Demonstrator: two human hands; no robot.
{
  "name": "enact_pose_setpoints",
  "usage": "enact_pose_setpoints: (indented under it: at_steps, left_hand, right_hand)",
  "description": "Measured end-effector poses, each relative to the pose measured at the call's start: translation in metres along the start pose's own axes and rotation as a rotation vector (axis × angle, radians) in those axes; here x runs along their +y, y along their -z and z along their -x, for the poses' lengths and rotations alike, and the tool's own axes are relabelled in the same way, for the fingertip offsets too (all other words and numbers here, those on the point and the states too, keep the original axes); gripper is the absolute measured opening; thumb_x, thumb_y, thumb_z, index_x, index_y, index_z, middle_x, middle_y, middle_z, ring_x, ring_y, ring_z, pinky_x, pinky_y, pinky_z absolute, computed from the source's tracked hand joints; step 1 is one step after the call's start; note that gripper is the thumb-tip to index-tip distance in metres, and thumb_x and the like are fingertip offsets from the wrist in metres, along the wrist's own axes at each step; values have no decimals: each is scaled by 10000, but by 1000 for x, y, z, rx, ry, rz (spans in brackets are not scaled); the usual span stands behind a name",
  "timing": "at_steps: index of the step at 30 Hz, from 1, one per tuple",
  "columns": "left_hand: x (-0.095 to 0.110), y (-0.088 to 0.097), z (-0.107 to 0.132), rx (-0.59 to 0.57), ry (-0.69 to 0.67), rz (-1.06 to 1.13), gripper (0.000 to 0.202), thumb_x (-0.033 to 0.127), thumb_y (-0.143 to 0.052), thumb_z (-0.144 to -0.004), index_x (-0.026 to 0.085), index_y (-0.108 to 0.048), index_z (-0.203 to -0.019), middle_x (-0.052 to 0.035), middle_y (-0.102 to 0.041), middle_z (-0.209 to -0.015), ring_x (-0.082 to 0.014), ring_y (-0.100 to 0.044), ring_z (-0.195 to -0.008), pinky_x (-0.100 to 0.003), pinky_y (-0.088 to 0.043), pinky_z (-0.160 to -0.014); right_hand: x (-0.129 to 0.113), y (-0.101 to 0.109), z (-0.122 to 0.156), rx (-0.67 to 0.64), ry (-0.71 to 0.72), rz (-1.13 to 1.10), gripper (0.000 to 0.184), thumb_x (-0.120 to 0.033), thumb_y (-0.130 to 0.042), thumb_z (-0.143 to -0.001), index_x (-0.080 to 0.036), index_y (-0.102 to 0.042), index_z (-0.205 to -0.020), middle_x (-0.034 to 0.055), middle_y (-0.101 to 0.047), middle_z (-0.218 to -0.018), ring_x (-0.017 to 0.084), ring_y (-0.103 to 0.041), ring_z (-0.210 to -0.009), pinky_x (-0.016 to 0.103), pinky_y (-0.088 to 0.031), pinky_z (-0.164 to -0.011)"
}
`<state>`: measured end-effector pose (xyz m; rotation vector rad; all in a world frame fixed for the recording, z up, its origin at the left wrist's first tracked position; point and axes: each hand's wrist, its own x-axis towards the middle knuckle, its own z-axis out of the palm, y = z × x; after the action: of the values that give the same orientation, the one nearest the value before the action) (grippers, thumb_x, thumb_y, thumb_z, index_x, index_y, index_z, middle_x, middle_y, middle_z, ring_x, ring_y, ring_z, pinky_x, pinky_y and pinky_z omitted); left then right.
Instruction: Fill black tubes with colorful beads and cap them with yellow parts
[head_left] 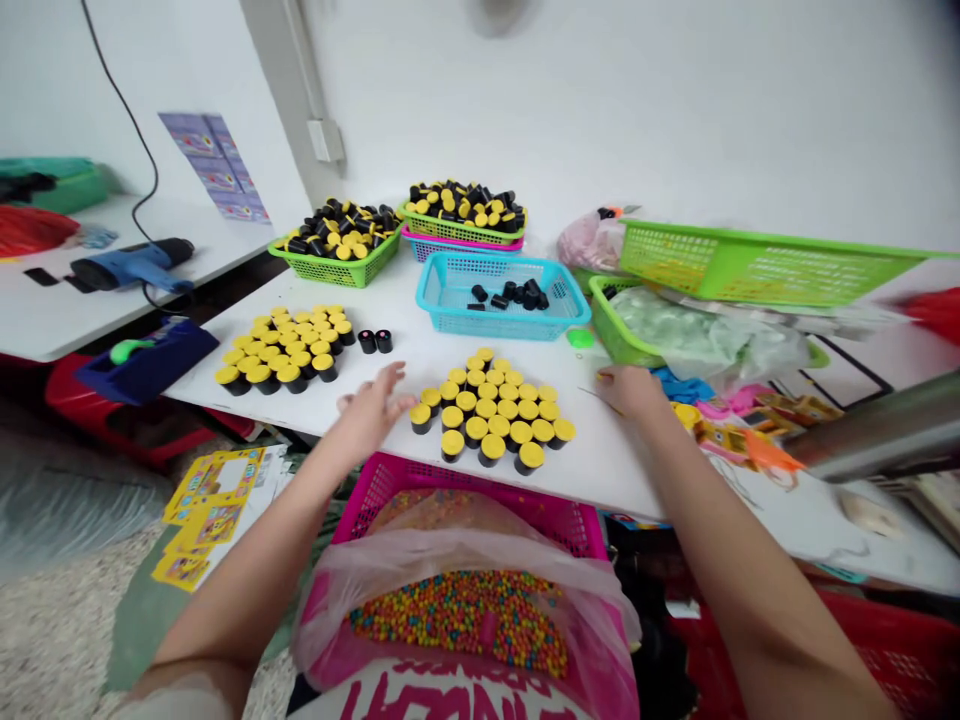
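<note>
Left hand (371, 412) spread wide and right hand (631, 390), its grip impossible to tell, flank yellow-capped canisters (508, 409) on a table (592, 470), apparently clustered upright for easy reach.

The single view looks out from the wearer's head, facing forward and tilted steeply down. Nearest the lens, at the bottom centre, is the bright pink plastic mesh basket (559, 520); the white flat-topped desk (607, 470) lies farther off across the middle, and the plain white wall (600, 110) backs the top. Bare forearms rise from both lower corners, bringing the left hand (371, 410) and right hand (634, 392) near mid-frame. Coverage is wide, reaching the speckled grey floor (45, 640) at lower left.
</note>
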<state>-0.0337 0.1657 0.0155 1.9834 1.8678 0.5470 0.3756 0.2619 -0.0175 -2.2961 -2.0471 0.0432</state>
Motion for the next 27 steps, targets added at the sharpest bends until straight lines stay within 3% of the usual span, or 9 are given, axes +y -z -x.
enact_pose_setpoints:
  at_steps: [3, 5, 10, 13, 17, 19, 21, 24, 27]
  left_hand:
    - [-12, 23, -36, 230, 74, -156, 483, 498, -396, -950, 248, -480, -1355, -162, -512, -1417, -391, -434, -1255, -550, -313, -971]
    - [-20, 28, -63, 297, 118, -289, 495, 503, -463, -917, 228, -539, -1322, -194, -436, -1450, -443, -344, -1294, -575, -288, -969]
    - [-30, 18, -106, 195, 110, -413, 424, 440, -566, -857, 157, -653, -1161, -210, -241, -1545, -487, -264, -1322, -618, -222, -992]
    - [-26, 21, -109, 168, 78, -399, 386, 421, -589, -827, 163, -663, -1105, -188, -358, -1502, -476, -268, -1331, -618, -254, -988]
    - [-4, 44, -88, 123, 35, -230, 392, 407, -662, -742, 179, -626, -1058, -151, -657, -1121, -373, -524, -1118, -501, -409, -888]
    - [13, 53, -64, 33, -67, -32, 379, 414, -696, -716, 183, -623, -1008, -95, -691, -964, -278, -614, -900, -403, -463, -799]
    - [32, 55, -32, -85, -237, 199, 350, 395, -715, -718, 182, -640, -985, -60, -696, -921, -214, -628, -816, -342, -484, -769]
    - [56, 46, 18, -205, -430, 486, 357, 332, -668, -792, 181, -648, -1114, -58, -695, -988, -171, -637, -831, -294, -506, -778]
    - [69, 30, 55, -279, -551, 528, 431, 233, -590, -856, 222, -564, -1286, -68, -657, -1173, -177, -636, -946, -288, -520, -808]
  right_hand:
    - [-1, 3, 2, 44, 14, -47, 382, -174, -477, -802, -103, -716, -1092, 226, -682, -1126, 368, -608, -1055, 456, -450, -881]
    - [-6, 8, 7, 121, -5, -122, 384, -153, -452, -787, -91, -692, -1080, 225, -674, -1097, 349, -607, -1030, 431, -458, -857]
    - [-26, 33, 37, 450, 77, -384, 368, -181, -331, -875, -122, -635, -1072, 195, -634, -1059, 293, -581, -1045, 420, -454, -912]
    - [-39, 53, 69, 542, 216, -490, 337, -198, -386, -875, -168, -662, -1066, 147, -619, -1011, 269, -595, -1006, 429, -475, -903]
    - [-65, 75, 125, 554, 327, -726, 301, -242, -497, -900, -270, -674, -1142, 70, -596, -974, 192, -615, -810, 362, -533, -721]
    - [-87, 79, 154, 522, 355, -1006, 283, -290, -558, -913, -294, -639, -1184, 31, -611, -919, 134, -582, -649, 292, -514, -576]
    - [-111, 78, 178, 489, 350, -1325, 258, -321, -629, -893, -286, -618, -1148, 1, -624, -831, 99, -546, -549, 238, -473, -475]
    - [-142, 71, 198, 132, 378, -1643, 185, -350, -692, -855, -243, -626, -989, -33, -613, -663, 75, -498, -440, 198, -406, -383]
    - [-156, 63, 202, -175, 354, -1768, 196, -365, -712, -836, -212, -654, -944, -39, -599, -612, 58, -469, -405, 186, -369, -359]
